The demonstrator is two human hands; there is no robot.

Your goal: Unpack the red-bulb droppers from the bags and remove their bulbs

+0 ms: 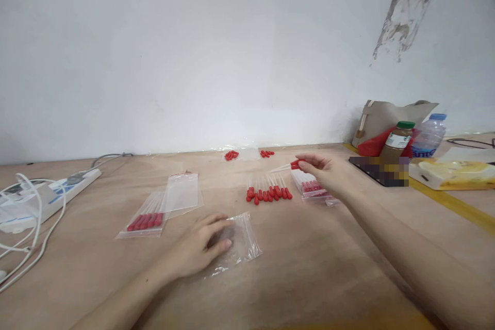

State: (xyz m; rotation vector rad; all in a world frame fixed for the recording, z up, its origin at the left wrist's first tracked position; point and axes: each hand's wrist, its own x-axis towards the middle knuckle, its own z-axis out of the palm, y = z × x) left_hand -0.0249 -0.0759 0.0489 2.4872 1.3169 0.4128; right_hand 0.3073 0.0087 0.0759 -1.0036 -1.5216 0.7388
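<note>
Right hand (315, 167): you have thumb and fingers pinched on a few red-tipped sticks (295, 164), raised above the table (309, 268) toward its far edge, right of the middle. Their long axis runs nearly parallel to that far edge, red ends against your fingers, pale shafts pointing left and tilting slightly toward you (too thin and blurred to count). Your left hand (201, 242) lies at the near side of the table, its thumb and fingers parted over a clear bag (243, 245), touching but not closed on it; your palm hides the bag's left part. Between your hands, a loose pile (270, 194) of similar sticks points its red ends at the near edge, shafts fading toward the far one. Just beneath your right hand, a filled bag (311, 185) has its red ends nearest you, its right part hidden. Toward the table's left edge, another packed bag (145, 221) also has red ends nearest you, shafts slanting away to the right, where a pale bag (181, 193) overlaps them. Along the far edge, two red clusters (232, 155) are too small to make out clearly.
</note>
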